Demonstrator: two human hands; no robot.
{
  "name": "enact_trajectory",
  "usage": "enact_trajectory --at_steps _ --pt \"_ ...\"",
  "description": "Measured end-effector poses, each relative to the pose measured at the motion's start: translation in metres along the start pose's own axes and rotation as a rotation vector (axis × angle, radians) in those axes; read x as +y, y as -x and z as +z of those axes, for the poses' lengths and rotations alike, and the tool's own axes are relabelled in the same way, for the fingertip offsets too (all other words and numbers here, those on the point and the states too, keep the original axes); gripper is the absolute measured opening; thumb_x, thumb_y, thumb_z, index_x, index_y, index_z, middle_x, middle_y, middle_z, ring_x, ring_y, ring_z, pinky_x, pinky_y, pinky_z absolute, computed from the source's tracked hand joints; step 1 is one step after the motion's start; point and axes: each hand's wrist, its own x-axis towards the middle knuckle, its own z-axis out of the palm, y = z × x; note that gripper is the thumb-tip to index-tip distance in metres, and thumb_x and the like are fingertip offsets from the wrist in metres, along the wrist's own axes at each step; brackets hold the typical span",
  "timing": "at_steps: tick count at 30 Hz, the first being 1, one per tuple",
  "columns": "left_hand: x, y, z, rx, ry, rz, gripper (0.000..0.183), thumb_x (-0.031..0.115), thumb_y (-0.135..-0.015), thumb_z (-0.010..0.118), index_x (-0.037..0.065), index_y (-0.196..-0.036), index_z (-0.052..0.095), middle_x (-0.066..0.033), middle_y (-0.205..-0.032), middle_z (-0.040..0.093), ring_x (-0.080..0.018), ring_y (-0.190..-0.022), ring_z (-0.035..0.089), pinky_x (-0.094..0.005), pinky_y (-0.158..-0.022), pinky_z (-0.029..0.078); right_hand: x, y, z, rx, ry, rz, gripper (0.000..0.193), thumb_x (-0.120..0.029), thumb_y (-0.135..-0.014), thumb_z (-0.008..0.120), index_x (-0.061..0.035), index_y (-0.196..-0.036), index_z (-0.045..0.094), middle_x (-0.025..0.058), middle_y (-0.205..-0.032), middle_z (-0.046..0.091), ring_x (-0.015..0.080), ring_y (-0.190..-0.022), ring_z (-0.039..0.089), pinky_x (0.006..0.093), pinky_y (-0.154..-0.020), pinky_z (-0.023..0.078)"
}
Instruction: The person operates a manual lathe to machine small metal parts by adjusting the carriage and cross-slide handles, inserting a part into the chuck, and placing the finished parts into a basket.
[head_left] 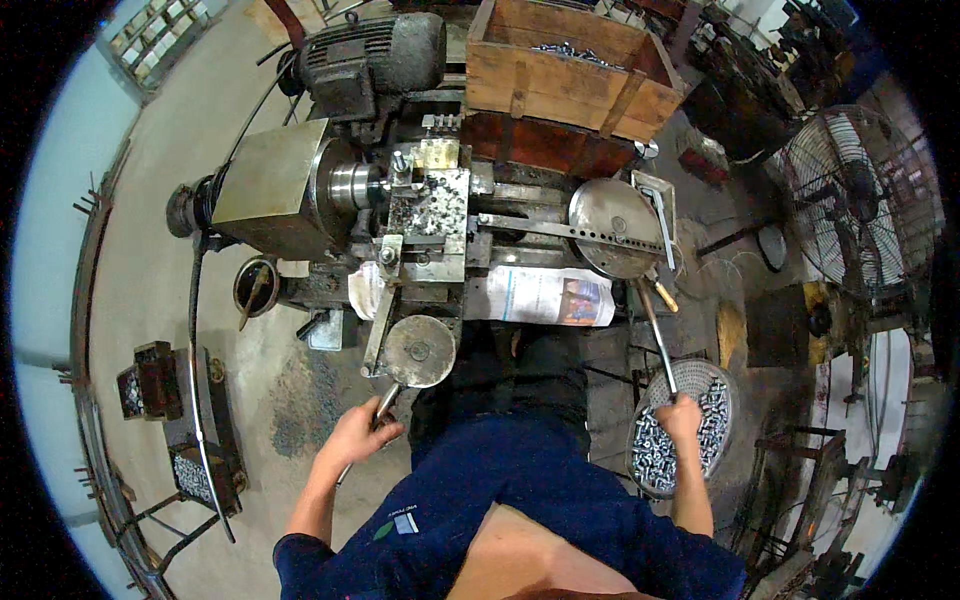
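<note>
My left hand (362, 436) is closed round a metal lever (387, 400) at the lower left of the lathe-like machine, its thumb lying apart. That lever joins a small round steel disc (420, 351). On the right, my right hand (679, 417) grips the lower end of a longer metal lever (655, 330), which runs up to a large round disc (600, 205). A flat bar with a row of holes (570, 231) links this disc to the oily slide (432, 212). Left of the slide sits the bright spindle chuck (352, 187); any workpiece there is too small to make out.
A mesh basket (729, 412) of small metal parts stands under my right hand. Behind the machine are a wooden crate (560, 85) and a motor (375, 60). A newspaper (545, 296) lies along the front. A fan (850, 190) stands right, a dark pot (256, 287) left.
</note>
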Motion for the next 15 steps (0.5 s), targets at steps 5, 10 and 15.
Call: enact_trajectory --at_steps 5,10,15 --pt "-0.012 -0.014 0.015 0.122 -0.094 0.057 0.018 0.017 -0.075 0.062 0.002 -0.085 0.057 -0.0201 -0.076 0.06 -0.0386 -0.075 0.058 -0.0432 -0.066 0.045 -0.045 0.037 -0.005 -0.099 -0.265 -0.062 0.027 -0.023 -0.056 0.063 -0.0008 -0.061 0.048 0.0209 -0.056 0.051 0.0389 -0.056 0.054 0.0435 -0.052 0.044" --pt "-0.021 -0.018 0.019 0.136 -0.022 0.079 0.018 0.015 -0.074 0.062 0.003 -0.086 0.057 -0.0196 -0.075 0.06 -0.0385 -0.075 0.058 -0.0436 -0.065 0.045 -0.076 0.04 -0.029 -0.163 -0.329 0.056 0.03 -0.024 -0.052 0.06 0.0012 -0.062 0.047 0.0253 -0.062 0.055 0.043 -0.062 0.055 0.0464 -0.056 0.044" --pt "-0.004 -0.014 0.012 0.117 -0.049 0.02 0.017 0.013 -0.073 0.061 0.002 -0.085 0.056 -0.0196 -0.074 0.06 -0.0384 -0.075 0.058 -0.0428 -0.064 0.045 -0.065 0.033 -0.016 -0.187 -0.204 -0.008 0.032 -0.029 -0.054 0.063 0.0 -0.063 0.052 0.0236 -0.069 0.058 0.041 -0.066 0.057 0.0465 -0.059 0.046"
